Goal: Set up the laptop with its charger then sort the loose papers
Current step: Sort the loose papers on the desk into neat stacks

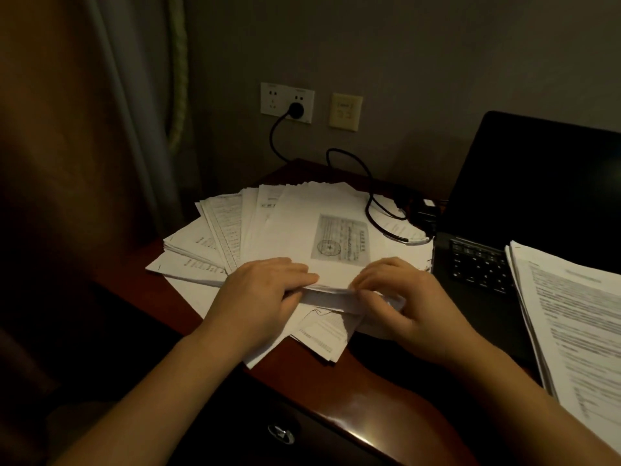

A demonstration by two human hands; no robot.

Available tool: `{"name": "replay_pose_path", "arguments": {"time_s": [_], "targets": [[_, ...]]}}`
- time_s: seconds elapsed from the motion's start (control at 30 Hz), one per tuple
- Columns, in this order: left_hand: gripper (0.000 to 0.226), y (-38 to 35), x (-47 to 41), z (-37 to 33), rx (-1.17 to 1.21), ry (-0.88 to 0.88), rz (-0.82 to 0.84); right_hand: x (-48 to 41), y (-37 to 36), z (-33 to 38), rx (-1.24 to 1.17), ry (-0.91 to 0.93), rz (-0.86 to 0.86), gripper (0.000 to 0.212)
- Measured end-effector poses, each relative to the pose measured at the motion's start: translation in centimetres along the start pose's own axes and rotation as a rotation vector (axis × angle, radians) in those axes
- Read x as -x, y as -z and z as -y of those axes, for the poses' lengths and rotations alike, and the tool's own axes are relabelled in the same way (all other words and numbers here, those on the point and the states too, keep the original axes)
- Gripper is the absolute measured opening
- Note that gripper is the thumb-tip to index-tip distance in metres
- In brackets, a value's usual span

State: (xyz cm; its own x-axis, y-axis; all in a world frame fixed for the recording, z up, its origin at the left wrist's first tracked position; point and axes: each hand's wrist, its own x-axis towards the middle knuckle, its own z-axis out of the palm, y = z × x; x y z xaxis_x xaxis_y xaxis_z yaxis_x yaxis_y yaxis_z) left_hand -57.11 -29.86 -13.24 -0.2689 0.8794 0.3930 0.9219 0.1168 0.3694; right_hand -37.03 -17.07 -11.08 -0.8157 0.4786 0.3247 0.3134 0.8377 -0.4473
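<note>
charger plug (296, 110) seated in wall socket (272, 99); laptop (524, 196) open at right. fingers of left hand (265, 290) and right hand (400, 297) grasp the near edge of a sheaf (331, 279) atop loose papers (208, 243) fanned on the worktop (336, 381), likely to square it.

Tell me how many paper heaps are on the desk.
2: a fanned heap in the middle, a neater stack at right overlapping the laptop. More may lie out of frame.
</note>
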Motion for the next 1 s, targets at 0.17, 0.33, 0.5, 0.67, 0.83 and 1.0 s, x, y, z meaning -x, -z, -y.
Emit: {"name": "replay_pose_path", "arguments": {"time_s": [0.17,0.33,0.5,0.67,0.83,1.0], "targets": [[0.029,1.8,-0.1,1.7,0.087,0.026,0.182,-0.3,0.0,-0.3,-0.395,-0.329,-0.185,0.014],[0.059,4.0,-1.0,1.4,0.076,0.074,0.294,-0.7,0.0,-0.7,-0.679,-0.493,-0.243,0.043],[0.072,1.9,-2.0,-1.1,-0.137,0.001,0.468,-1.0,0.0,-0.4,-0.997,-0.665,-0.329,0.055],[0.058,1.5,-1.3,-2.3,0.084,-0.042,0.453,-0.9,-0.1,-0.7,-0.958,-0.713,-0.256,0.064],[0.059,2.1,-4.1,0.5,-0.015,0.29,0.294,-1.1,-0.2,-0.9,-0.695,-0.645,-0.213,0.074],[0.052,2.8,-5.2,1.3,0.476,0.558,0.077,-0.8,0.4,-0.5,-0.724,-0.575,-0.168,0.078]]}}
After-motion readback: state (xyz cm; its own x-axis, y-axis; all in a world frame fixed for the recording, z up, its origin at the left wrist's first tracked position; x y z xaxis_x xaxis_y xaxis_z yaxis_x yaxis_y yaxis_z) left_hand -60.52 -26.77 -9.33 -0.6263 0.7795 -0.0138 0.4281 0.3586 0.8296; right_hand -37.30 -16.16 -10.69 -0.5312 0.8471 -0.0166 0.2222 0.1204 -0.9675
